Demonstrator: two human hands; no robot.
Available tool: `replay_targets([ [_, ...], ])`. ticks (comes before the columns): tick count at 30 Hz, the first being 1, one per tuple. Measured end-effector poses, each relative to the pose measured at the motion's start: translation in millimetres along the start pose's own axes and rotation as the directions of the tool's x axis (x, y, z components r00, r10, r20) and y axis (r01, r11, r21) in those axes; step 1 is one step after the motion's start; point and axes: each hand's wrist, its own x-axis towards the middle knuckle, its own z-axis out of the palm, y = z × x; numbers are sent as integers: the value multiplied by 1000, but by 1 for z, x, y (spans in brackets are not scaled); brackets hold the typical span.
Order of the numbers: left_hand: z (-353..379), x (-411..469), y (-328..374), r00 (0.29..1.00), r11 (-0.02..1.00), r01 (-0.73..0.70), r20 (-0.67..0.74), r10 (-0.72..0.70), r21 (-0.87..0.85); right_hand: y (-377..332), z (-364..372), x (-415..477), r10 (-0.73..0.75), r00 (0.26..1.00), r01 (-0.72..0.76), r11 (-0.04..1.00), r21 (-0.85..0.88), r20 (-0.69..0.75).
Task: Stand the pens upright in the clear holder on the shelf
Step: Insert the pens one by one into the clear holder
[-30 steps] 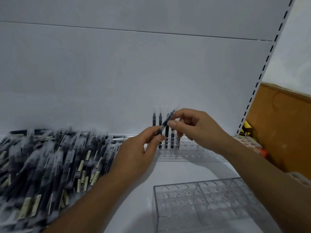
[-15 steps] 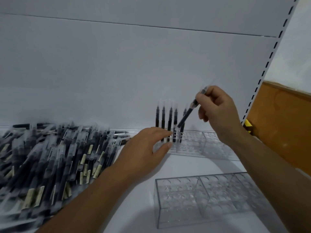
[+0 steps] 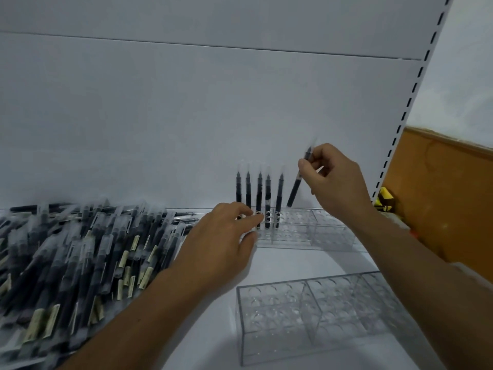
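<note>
Head view: my right hand (image 3: 332, 180) pinches a tilted pen (image 3: 294, 190), lower end just above holder (image 3: 320, 233); left hand (image 3: 226, 241), fingers relaxed, touches it.

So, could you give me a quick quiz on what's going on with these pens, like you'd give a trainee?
1. True or false: the near clear holder has pens standing in it.
2. How many pens stand upright in the far clear holder?
3. The right hand pinches a pen that is: A) lying flat; B) tilted, its lower end just above the far clear holder; C) upright and let go.

Key: 1 false, it holds none. 2 five. 3 B.
</note>
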Motion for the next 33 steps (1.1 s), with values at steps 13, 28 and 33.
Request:
replay_targets([
  [13, -3, 3, -6, 998, 1000, -9, 66, 10, -14, 5, 7, -3, 87, 928, -13, 979, -202, 362],
  [28, -87, -21, -24, 963, 941, 257, -24, -268, -220, -64, -9, -2, 152, 839, 215, 789, -575, 523],
  [33, -133, -69, -66, 875, 879, 466, -99, -475, -101, -133, 47, -33, -22, 717, 387, 844, -372, 697],
])
